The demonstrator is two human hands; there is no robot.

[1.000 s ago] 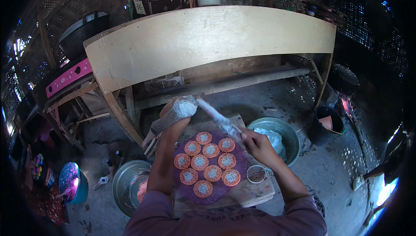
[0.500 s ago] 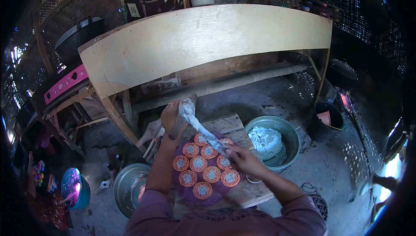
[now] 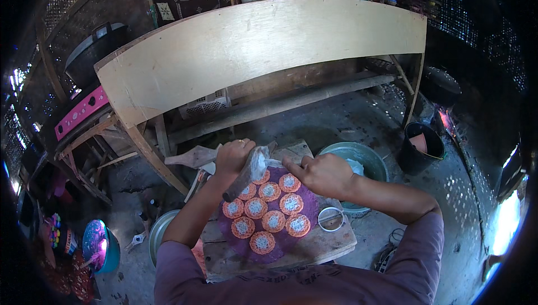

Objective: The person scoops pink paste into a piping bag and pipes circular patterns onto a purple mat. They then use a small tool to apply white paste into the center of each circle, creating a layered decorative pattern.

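Note:
My left hand (image 3: 232, 159) is wrapped round a wooden tool (image 3: 241, 183), whose short crosspiece carries a lump of white dough (image 3: 258, 162). A flat wooden end (image 3: 193, 157) sticks out to the left of that hand. My right hand (image 3: 322, 175) is closed, thumb toward the tool, on a narrow white-smeared strip (image 3: 274, 163) that meets the dough. Below both hands, several round orange pieces with whitish centres (image 3: 255, 208) lie on a purple round sheet (image 3: 291, 244). A low wooden table (image 3: 330, 243) bears the sheet.
A white ring (image 3: 331, 219) lies on the table's right side. Behind it stands a green basin (image 3: 381, 165) with white dough; another basin (image 3: 157, 235) is at the left. A long pale bench (image 3: 269, 36) spans the back. Black bucket (image 3: 414, 159) and fire (image 3: 445, 120) are at right.
My left hand has turned the wooden tool and moved slightly right and down. My right hand has come up and closer to it, shortening the visible white strip between them.

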